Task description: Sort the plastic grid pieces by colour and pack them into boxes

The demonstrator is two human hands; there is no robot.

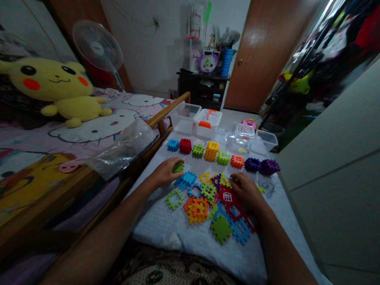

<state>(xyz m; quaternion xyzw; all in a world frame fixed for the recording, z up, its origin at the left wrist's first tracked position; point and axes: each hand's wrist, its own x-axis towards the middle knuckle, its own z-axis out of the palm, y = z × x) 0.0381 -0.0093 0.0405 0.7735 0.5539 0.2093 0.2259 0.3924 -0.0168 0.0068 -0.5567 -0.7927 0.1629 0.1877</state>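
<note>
My left hand (pixel 166 171) is closed around a green interlocking plastic tile (pixel 178 168), at the left of a loose pile. My right hand (pixel 244 185) lies over the pile's right side, fingers apart, beside a red tile with a white window (pixel 227 196) and a lime triangular piece (pixel 225 181). Between the hands are blue tiles (pixel 186 180), a lime window tile (pixel 208 191) and stacked orange tiles (pixel 197 210). Closer to me lie a solid green tile (pixel 221 229) and a lime square frame (pixel 174 198). My right palm and forearm hide some red pieces.
Behind the pile runs a row of tile stacks by colour, including red (pixel 185 146), yellow (pixel 211 151) and purple (pixel 269 167). Clear plastic boxes (pixel 181 126) stand at the table's far end. A wooden bed rail (pixel 169 107) borders the left side.
</note>
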